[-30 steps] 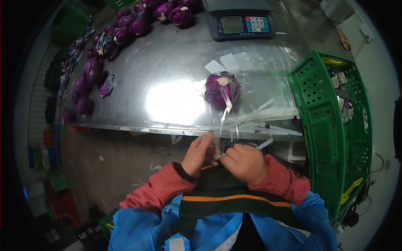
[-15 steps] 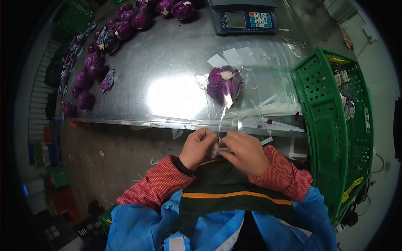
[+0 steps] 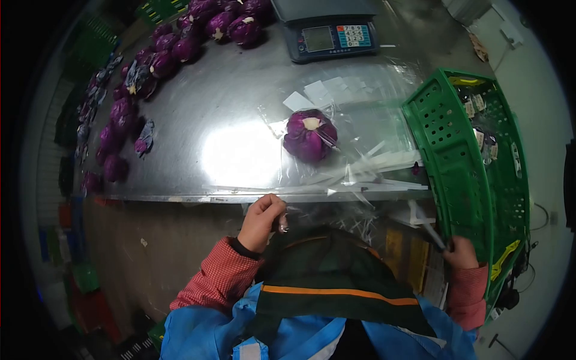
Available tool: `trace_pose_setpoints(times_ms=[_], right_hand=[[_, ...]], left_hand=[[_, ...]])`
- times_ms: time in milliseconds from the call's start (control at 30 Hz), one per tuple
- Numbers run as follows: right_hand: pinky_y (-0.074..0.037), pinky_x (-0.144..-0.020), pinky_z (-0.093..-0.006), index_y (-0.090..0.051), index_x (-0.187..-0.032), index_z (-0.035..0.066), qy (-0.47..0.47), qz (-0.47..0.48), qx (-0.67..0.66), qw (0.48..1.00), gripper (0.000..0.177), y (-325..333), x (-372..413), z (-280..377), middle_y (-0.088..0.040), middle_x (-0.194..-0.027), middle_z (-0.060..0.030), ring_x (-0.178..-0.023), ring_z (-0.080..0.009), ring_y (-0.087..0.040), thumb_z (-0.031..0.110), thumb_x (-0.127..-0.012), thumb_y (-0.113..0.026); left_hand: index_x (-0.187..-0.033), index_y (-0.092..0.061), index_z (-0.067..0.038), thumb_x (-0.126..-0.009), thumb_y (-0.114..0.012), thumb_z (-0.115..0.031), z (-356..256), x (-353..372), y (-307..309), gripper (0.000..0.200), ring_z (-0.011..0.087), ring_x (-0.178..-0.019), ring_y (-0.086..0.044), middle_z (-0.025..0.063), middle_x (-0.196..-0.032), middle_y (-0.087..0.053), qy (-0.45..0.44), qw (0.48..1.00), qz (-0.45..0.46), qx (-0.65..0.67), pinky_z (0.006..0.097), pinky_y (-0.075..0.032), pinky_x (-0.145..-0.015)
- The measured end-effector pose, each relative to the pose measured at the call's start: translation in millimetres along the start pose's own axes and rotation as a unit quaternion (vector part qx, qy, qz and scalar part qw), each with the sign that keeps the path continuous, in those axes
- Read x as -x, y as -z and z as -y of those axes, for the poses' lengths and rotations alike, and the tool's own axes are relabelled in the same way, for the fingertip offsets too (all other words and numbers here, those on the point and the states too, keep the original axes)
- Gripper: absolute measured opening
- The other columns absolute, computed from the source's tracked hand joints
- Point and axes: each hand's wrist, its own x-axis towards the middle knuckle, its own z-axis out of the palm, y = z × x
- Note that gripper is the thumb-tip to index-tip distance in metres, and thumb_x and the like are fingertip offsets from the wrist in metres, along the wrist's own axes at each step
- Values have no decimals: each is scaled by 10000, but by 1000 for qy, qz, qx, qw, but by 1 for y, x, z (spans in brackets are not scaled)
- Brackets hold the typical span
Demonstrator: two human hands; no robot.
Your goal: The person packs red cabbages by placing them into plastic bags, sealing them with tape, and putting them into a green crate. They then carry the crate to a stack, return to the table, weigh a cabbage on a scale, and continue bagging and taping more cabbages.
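Note:
On the metal table a purple cabbage sits with its pale stem end up and clear plastic film around it. Below the table's front edge my left hand is closed, with a small bit of clear film at its fingertips. Far to the right, beside the green crate, my right hand is wrapped round a thin pale strip, blurred by motion. White strips and clear film lie to the right of the cabbage.
A scale stands at the back of the table. Several purple cabbages line the back left, with a loose leaf beside them. White paper pieces lie behind the wrapped cabbage. The green crate holds packed items.
My hands have come apart; the right one has swung far right with a strip in it. The film no longer stretches from the cabbage to my hands. The view has shifted slightly.

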Motion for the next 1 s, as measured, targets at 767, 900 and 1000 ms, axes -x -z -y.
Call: trace_pose_setpoints(times_ms=[767,900,1000], right_hand=[[-425,-791,-294,-591,-824,10,253,-54,-474,842,99,-23,-203,229,-550,-900,-75,-852,-187,-538,106,-844,-581],[-471,-656,-277,-549,-740,53,104,-49,-661,741,259,7,-259,278,-530,-687,-28,-655,-158,-541,230,-926,-510],[-444,-434,-287,-512,-685,87,35,-75,-693,716,329,2,-272,284,-476,-547,-21,-455,-143,-495,290,-944,-499]], left_hand=[[-944,-540,-13,-926,-524,-88,-38,-66,11,79,166,-929,-558,68,-954,-587,-364,902,-194,-125,302,-435,-875],[-937,-479,-64,-955,-500,-145,-112,-128,-3,86,140,-791,-565,27,-820,-526,-373,917,-140,25,314,-496,-776],[-877,-478,-83,-952,-498,-232,-132,-141,-8,169,80,-598,-459,-6,-697,-468,-310,938,-148,57,256,-433,-562]])
